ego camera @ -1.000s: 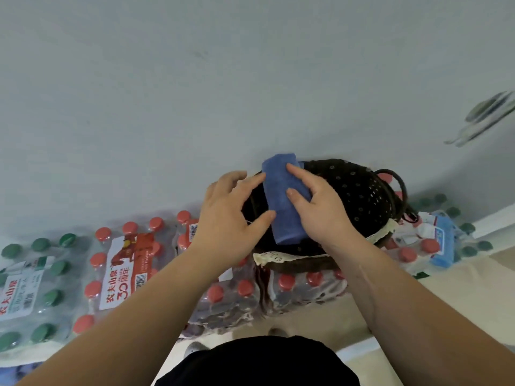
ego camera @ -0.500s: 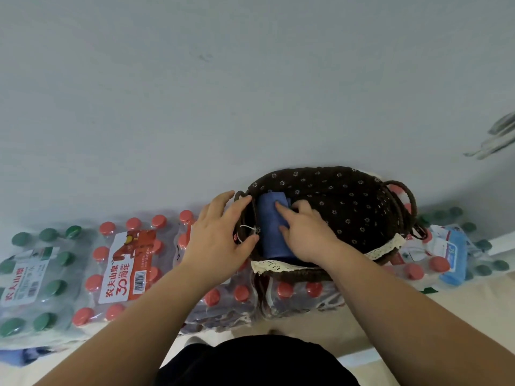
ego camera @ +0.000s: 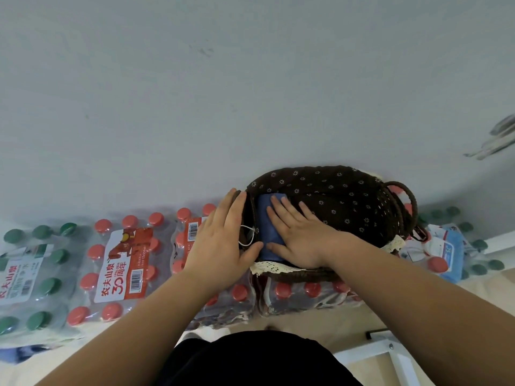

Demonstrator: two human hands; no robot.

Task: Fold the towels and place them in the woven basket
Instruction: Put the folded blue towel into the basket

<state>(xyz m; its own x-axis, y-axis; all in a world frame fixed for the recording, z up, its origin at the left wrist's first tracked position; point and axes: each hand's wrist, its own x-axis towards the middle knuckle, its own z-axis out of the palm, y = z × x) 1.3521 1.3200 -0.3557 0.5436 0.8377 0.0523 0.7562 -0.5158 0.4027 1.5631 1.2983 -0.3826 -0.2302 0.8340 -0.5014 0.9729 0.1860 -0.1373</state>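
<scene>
A folded blue towel lies inside the dark woven basket at its left end, against the brown flowered lining. My right hand rests flat on top of the towel with its fingers straight. My left hand lies on the outside of the basket's left rim, fingers straight along the rim and the thumb touching the towel's near edge. Part of the towel is hidden under my right hand.
The basket sits on shrink-wrapped packs of red-capped bottles against a grey wall. Green-capped packs lie at far left, a blue-and-white pack at right. A white frame stands at lower right.
The towel went from above the basket down into its left end. My right hand flattened out on top of it, and my left hand shifted onto the basket's left rim.
</scene>
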